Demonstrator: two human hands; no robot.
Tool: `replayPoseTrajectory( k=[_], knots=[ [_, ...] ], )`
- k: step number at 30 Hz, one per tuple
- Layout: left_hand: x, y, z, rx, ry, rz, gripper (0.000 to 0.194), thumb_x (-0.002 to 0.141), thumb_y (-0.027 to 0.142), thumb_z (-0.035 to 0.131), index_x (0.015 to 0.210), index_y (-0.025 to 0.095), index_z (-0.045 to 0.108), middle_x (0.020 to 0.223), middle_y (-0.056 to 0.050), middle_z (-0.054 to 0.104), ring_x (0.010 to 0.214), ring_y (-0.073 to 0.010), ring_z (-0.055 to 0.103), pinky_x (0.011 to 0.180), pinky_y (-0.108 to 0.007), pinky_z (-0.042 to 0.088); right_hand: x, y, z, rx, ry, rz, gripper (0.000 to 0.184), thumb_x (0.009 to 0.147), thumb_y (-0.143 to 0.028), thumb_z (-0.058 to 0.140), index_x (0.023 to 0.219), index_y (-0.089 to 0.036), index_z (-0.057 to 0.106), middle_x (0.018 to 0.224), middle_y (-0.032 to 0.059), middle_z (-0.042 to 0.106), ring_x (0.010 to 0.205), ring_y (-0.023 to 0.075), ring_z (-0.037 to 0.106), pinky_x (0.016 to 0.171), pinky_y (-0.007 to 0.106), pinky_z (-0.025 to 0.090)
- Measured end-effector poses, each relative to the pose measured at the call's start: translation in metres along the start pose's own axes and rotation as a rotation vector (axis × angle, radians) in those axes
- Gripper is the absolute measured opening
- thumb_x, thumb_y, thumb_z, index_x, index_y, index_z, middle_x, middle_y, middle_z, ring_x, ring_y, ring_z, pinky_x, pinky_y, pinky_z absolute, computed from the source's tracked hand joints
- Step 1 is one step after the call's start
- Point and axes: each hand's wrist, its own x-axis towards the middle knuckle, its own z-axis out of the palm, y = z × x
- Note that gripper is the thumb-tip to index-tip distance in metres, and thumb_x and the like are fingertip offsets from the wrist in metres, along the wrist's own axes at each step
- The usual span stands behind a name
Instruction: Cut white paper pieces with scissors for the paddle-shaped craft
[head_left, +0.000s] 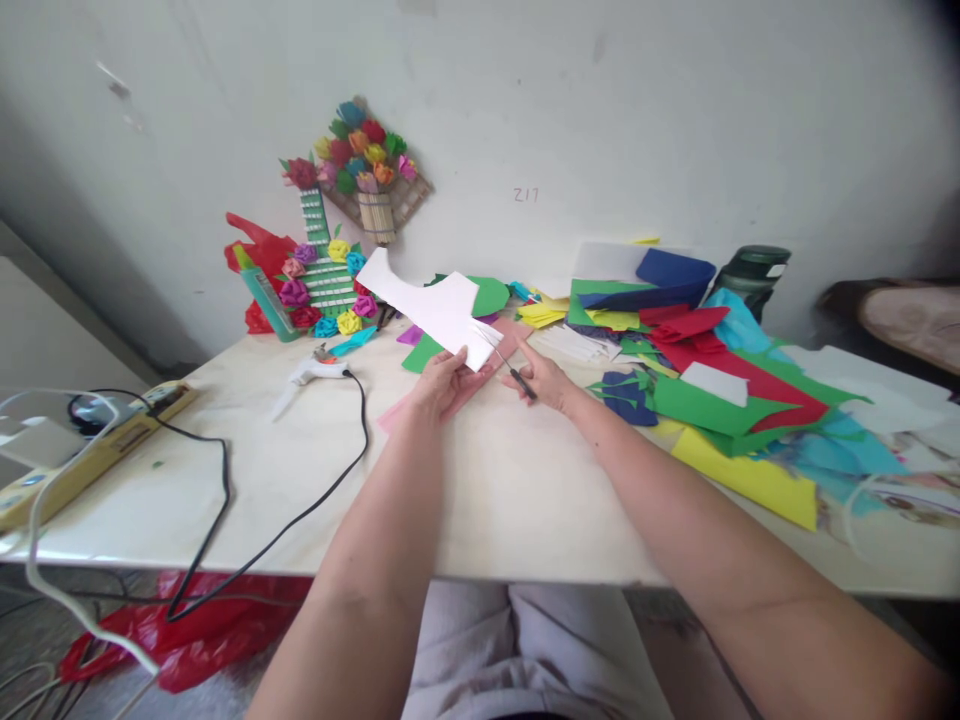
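Note:
A thin pair of scissors [523,383] with dark handles is in my right hand [550,381], its index finger stretched forward. The metal blades point up and left, over the lower right edge of a white cut-out sheet [427,305]. My left hand [442,382] grips that sheet near its lower end, thumb on top. Pink paper [459,398] lies beneath the white sheet and also runs under my left hand. The lower fingers of both hands are partly hidden.
A glue gun [311,372] with its black cord lies left, near a power strip [97,450]. Behind stand a green glue bottle [270,305] and a paper-flower guitar [330,280]. Coloured paper scraps [735,400] and a dark green bottle [752,275] occupy the right.

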Motion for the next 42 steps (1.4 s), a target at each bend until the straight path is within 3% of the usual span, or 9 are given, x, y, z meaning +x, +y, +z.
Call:
replayPoseTrajectory(
  k=[5,12,28,42],
  knots=[
    [-0.001,0.002,0.005,-0.015,0.011,-0.001,0.026,0.078,0.016,0.053,0.102,0.007,0.053,0.088,-0.014,0.065,0.078,-0.0204,0.064,0.068,-0.032,0.054,0.0,0.001,0.0,0.042,-0.012,-0.001,0.087,0.069,-0.047,0.059,0.138,-0.025,0.012,0.054,-0.0083,0.058,0.039,0.0079,0.052,0.042,0.019,0.043],
    [-0.001,0.002,0.009,-0.049,0.017,0.097,0.022,0.077,0.015,0.054,0.098,0.009,0.055,0.091,-0.011,0.065,0.074,-0.0177,0.064,0.077,-0.037,0.051,-0.001,-0.002,-0.002,-0.03,-0.029,0.014,0.088,0.067,-0.045,0.062,0.138,-0.024,0.014,0.06,-0.0062,0.063,0.041,0.008,0.053,0.043,0.019,0.041],
    [-0.004,0.003,0.011,-0.037,-0.002,0.05,0.02,0.078,0.015,0.053,0.097,0.009,0.056,0.09,-0.011,0.064,0.077,-0.0182,0.064,0.082,-0.038,0.049,-0.002,-0.005,-0.003,-0.131,-0.032,-0.026,0.083,0.069,-0.052,0.056,0.136,-0.021,0.019,0.061,-0.0061,0.064,0.044,0.0092,0.055,0.051,0.021,0.039],
    [-0.005,0.003,0.012,-0.068,-0.018,0.064,0.02,0.077,0.013,0.054,0.096,0.008,0.055,0.09,-0.011,0.064,0.08,-0.0185,0.063,0.085,-0.041,0.047,-0.001,-0.004,-0.002,-0.15,-0.024,-0.043,0.089,0.067,-0.056,0.056,0.138,-0.019,0.017,0.057,-0.006,0.06,0.05,0.01,0.053,0.05,0.02,0.035]
  ],
)
